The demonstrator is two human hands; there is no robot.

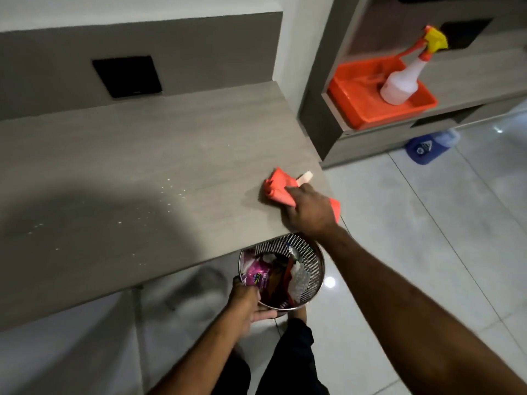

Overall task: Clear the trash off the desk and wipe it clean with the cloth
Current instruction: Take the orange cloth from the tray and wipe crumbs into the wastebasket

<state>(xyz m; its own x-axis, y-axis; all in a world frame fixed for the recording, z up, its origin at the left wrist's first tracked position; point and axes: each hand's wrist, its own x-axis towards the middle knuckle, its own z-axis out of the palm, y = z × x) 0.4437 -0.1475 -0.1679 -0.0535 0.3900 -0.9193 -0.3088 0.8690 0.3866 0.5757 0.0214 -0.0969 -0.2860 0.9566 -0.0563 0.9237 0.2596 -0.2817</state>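
Observation:
An orange cloth [278, 188] lies bunched on the grey desk [128, 155] near its right front corner, and my right hand [309, 209] presses on it, gripping it. A small pale stick-like scrap [304, 177] lies just beyond the cloth by the desk's right edge. White crumbs [171, 192] are scattered over the middle and left of the desk. Below the desk's front edge my left hand [248, 299] holds the rim of a perforated metal bin [310, 253]. The bin is filled with wrappers and crumpled paper.
To the right stands a shelf unit with an orange tray [356, 104] holding a white spray bottle [402, 81] with an orange and yellow nozzle. A blue bottle [427, 146] lies on the glossy tiled floor under the shelf. A black socket panel [128, 76] sits in the desk's back wall.

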